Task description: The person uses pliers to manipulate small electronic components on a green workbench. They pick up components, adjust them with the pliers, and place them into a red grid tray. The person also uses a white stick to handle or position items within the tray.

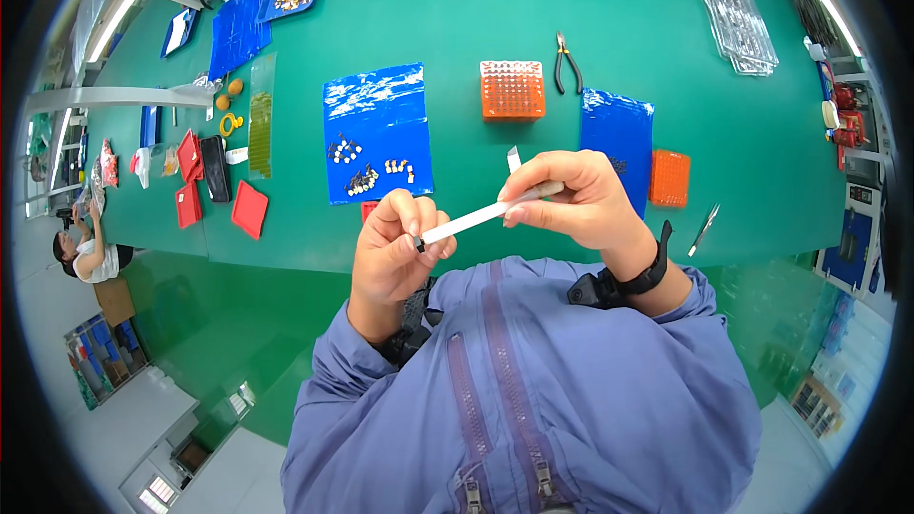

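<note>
White strip is held level above the green counter's near edge, the left hand pinching its left end, the right hand pinching its right end, fingers clamped on it. Beyond lie a blue sheet with small parts, an orange rack, pliers and tweezers; nothing stands between.

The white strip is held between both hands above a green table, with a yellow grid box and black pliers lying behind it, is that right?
Not quite. The grid box is orange, not yellow, as the head view shows. The rest holds: the left hand and right hand hold the white strip above the green table, with black pliers behind.
</note>
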Demonstrator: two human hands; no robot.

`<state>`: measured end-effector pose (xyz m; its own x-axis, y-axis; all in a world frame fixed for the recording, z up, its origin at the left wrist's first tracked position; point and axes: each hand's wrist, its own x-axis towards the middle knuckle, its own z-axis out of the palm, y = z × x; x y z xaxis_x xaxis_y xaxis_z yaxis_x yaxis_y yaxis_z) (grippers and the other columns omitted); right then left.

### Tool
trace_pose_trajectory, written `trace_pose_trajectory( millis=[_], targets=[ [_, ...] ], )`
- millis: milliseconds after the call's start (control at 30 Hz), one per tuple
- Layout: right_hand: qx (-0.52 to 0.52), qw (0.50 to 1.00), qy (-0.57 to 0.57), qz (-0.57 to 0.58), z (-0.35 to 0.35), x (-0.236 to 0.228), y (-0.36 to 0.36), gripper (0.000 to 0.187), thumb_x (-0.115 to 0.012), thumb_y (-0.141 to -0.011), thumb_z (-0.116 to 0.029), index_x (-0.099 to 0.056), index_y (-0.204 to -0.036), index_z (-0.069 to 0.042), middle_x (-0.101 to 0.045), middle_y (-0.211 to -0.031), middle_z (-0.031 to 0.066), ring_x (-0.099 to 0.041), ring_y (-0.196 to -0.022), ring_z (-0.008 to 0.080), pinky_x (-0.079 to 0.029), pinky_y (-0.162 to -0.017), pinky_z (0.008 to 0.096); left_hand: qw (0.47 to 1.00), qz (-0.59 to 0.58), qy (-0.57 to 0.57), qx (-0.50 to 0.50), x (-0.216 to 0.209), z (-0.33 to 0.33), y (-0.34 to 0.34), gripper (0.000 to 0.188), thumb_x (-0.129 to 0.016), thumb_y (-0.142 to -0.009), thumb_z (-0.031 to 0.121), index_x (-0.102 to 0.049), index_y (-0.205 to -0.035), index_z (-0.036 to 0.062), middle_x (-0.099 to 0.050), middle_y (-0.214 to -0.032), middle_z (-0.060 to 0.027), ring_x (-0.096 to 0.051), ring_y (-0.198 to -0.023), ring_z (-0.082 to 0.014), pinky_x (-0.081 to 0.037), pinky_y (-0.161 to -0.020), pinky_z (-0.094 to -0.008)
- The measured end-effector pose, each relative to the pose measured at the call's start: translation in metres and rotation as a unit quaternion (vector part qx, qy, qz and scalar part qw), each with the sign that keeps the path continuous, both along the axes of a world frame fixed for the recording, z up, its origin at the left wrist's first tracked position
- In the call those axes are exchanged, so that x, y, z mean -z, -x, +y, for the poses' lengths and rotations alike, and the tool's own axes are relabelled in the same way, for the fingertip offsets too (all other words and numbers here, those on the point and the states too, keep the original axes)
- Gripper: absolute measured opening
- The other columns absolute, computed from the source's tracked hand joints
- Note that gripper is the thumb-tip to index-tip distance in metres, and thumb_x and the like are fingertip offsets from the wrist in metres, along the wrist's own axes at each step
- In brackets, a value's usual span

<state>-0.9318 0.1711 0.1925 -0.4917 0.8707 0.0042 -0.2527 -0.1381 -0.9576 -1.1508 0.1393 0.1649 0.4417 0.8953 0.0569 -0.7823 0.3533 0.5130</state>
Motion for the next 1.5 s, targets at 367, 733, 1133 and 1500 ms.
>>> trace_pose_trajectory(
  millis=[367, 733, 1133, 1500],
  targets=[
    [-0.007, 1.0, 0.007, -0.007, -0.002, -0.001, -0.003, 0.009, -0.062, -0.081, -0.003, -0.061, -0.088, 0.002, -0.062, -0.076, 0.0048, -0.058, -0.07, 0.0075, -0.044, -0.061, 0.0195, 0.998, 0.054, -0.008, -0.01, -0.001, -0.004, 0.0, 0.015, -0.058, -0.086, 0.014, -0.044, -0.084, 0.0069, -0.047, -0.074, -0.0042, -0.049, -0.071, -0.0152, -0.042, -0.066, -0.0297],
    [0.014, 0.978, -0.184, -0.101, 0.001, 0.001, 0.0, 0.009, -0.062, -0.081, -0.007, -0.061, -0.087, -0.001, -0.059, -0.073, 0.004, -0.056, -0.069, 0.013, -0.044, -0.061, 0.0246, 0.995, 0.092, -0.025, -0.032, -0.002, -0.003, 0.0, 0.015, -0.058, -0.085, 0.013, -0.045, -0.083, 0.0064, -0.047, -0.074, -0.0049, -0.048, -0.069, -0.0157, -0.042, -0.065, -0.0296],
    [0.047, 0.963, -0.236, -0.125, -0.004, 0.004, 0.004, 0.007, -0.064, -0.078, -0.005, -0.062, -0.084, -0.003, -0.06, -0.073, 0.0055, -0.052, -0.063, 0.0166, -0.041, -0.065, 0.0276, 0.993, 0.105, -0.037, -0.046, -0.001, -0.002, 0.001, 0.017, -0.06, -0.084, 0.014, -0.045, -0.081, 0.0064, -0.047, -0.072, -0.0051, -0.047, -0.066, -0.016, -0.041, -0.063, -0.0288],
    [0.034, 0.959, -0.23, -0.161, -0.006, 0.003, 0.007, 0.006, -0.064, -0.078, -0.006, -0.06, -0.081, -0.003, -0.054, -0.066, 0.0042, -0.049, -0.06, 0.0167, -0.039, -0.058, 0.0277, 0.993, 0.1, -0.042, -0.046, 0.001, -0.002, 0.004, 0.017, -0.06, -0.084, 0.013, -0.044, -0.081, 0.0062, -0.045, -0.071, -0.005, -0.045, -0.065, -0.0159, -0.04, -0.062, -0.0285]
  ],
)
